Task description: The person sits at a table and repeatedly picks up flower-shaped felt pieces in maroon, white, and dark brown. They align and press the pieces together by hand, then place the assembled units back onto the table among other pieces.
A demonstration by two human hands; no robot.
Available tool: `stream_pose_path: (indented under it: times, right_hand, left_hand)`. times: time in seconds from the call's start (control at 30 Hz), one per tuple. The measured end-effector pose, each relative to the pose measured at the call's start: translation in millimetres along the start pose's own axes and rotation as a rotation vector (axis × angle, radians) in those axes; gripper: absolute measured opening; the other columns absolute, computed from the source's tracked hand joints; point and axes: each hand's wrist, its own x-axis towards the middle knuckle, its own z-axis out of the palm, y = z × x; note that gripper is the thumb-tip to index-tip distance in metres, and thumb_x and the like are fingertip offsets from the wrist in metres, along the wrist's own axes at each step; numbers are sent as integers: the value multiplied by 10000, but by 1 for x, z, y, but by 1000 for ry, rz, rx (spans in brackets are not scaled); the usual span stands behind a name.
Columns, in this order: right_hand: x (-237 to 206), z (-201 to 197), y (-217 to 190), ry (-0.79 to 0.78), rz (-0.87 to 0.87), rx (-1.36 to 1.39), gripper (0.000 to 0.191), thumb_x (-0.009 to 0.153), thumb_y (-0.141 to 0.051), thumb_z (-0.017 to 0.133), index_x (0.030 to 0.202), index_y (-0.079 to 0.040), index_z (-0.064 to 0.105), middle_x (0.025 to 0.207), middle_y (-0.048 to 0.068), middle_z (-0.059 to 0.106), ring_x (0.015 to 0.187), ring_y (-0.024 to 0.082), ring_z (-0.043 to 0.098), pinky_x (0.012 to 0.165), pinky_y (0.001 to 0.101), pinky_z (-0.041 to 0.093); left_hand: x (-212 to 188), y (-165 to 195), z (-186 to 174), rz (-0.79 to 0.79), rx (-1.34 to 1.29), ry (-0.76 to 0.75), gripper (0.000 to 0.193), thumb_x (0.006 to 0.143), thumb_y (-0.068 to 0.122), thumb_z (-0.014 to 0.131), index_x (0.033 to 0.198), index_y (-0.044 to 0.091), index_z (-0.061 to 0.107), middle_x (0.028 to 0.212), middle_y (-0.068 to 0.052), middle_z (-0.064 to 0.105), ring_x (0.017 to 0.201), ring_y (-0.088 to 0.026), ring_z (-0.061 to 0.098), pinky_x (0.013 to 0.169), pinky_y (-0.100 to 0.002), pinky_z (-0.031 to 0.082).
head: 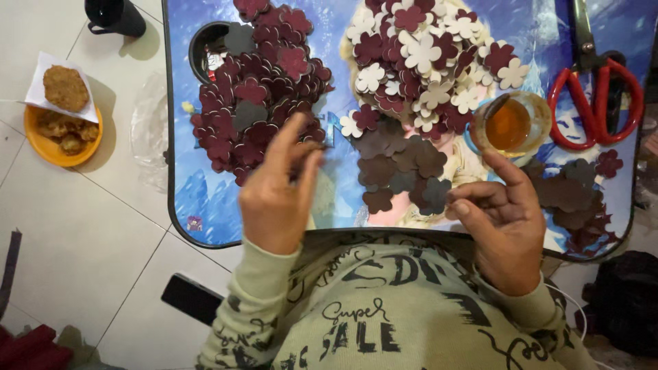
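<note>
Fingers of the left hand pinch a dark flower cutout at frame centre; right hand curls loosely, holding nothing.
Maroon pile upper left looks sorted, mixed maroon-and-cream pile top centre unsorted, brown cutouts centre, glue cup right.

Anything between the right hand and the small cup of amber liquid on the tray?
Nothing visible. The right hand hovers at the near edge of the picture-printed lap tray, and the small clear cup of amber liquid stands just beyond its raised fingertip. Only flat brown flower-shaped cutouts lie to the left, beside that path. The left hand is well clear.
</note>
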Motion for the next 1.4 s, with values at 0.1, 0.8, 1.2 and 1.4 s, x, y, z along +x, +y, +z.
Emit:
stream_pose_path:
  times: [0.1, 0.8, 1.2, 1.4]
  right_hand:
    - [0, -2, -2, 37, -31, -88, 675, 948, 88, 668, 1571, 11, 420, 1117, 154, 696, 1009, 166, 691, 899, 304, 594]
    - [47, -6, -30, 139, -653, -1318, 426, 894, -273, 886, 1208, -19, 749, 1504, 242, 551, 1445, 443, 454, 1230, 516, 376]
    - [36, -4, -33, 177, -632, -1241, 387, 929, -308, 854, 1184, -38, 748, 1581, 264, 476, 1530, 456, 361, 1274, 529, 325]
    - [24, -3, -34, 203, -622, -1216, 361, 910, -307, 878, 1113, -39, 746, 1570, 243, 493, 1527, 438, 376, 1271, 525, 328]
  left_hand:
    - [7, -8, -8, 110, 290, 87, 479, 983, 91, 809, 1421, 65, 618, 1033, -60, 760, 817, -223, 710, 720, -367, 539]
    - [36, 4, 44, 389, 287, -63, 240, 906, 156, 800, 1114, 62, 726, 1137, -29, 715, 1018, -238, 618, 906, -406, 479]
    - [9, 20, 34, -235, -526, -146, 139, 1058, 80, 632, 1159, 23, 708, 983, -40, 750, 874, -79, 684, 784, -219, 547]
    - [-9, 33, 41, -518, -1022, -329, 433, 1031, 46, 619, 1446, -11, 511, 972, -63, 726, 834, -57, 620, 739, -208, 515]
